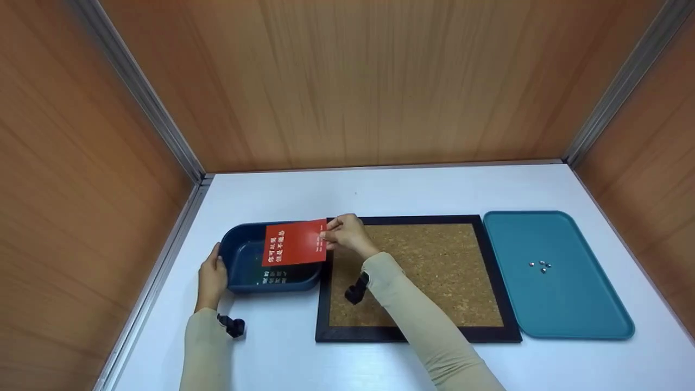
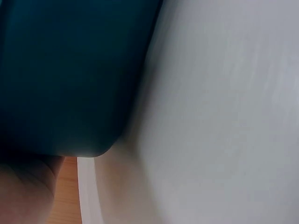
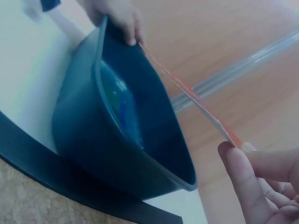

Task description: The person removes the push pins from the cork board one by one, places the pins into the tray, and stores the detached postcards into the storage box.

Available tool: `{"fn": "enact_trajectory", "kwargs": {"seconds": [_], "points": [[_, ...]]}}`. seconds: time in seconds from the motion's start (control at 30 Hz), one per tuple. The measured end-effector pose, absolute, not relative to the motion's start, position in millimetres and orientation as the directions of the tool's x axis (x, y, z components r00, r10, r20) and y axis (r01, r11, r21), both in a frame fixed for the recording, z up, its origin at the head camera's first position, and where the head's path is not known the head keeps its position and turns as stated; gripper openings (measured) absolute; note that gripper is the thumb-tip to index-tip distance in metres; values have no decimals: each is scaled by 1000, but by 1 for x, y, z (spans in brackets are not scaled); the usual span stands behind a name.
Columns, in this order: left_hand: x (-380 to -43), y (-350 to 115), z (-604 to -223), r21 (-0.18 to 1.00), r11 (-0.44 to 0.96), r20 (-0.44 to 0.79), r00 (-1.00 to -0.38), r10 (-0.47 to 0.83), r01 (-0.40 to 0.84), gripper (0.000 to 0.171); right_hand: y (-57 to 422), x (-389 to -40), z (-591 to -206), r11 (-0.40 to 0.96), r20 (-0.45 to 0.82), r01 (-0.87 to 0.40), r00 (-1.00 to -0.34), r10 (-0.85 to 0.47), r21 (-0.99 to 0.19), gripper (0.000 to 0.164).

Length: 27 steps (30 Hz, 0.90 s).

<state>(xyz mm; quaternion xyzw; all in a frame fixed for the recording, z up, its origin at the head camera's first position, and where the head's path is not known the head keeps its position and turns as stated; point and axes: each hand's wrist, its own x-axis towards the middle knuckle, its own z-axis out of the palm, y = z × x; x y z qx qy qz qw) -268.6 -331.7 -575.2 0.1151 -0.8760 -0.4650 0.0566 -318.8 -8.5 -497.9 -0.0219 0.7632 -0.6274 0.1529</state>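
A red card (image 1: 296,243) with white lettering is pinched by its right edge between the thumb and fingers of my right hand (image 1: 347,234). It is held above the dark blue bin (image 1: 234,285), and the right wrist view shows it edge-on. My left hand (image 1: 212,276) grips the bin's left end, with the thumb over the rim. Inside the bin, below the red card, lies a dark card (image 1: 282,273) with pale lettering. In the left wrist view the bin's side (image 2: 70,84) fills the upper left.
Right of the bin lies a cork board (image 1: 423,271) with a black frame, under my right forearm. A teal tray (image 1: 570,304) at the right holds several small shiny pieces (image 1: 542,264). Wood panels (image 1: 380,81) enclose the white table (image 1: 282,353) at the back and sides.
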Motion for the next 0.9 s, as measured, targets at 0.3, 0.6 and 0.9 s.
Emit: {"fn": "enact_trajectory", "kwargs": {"seconds": [0.3,0.6,0.9], "points": [[-267,-333,-576,836,528,-6,-965,-262,-148,48,-24,-318,-503,218,-228,179,-947,-227,-960,11],[-265,-331,-574,834,531,-9,-965,-261,-151,48,-34,-312,-514,213,-201,155,-955,-218,-965,12],[-265,-330,-573,843,521,5,-966,-258,-134,48,-46,-306,-523,233,-187,137,-960,-208,-963,9]]}}
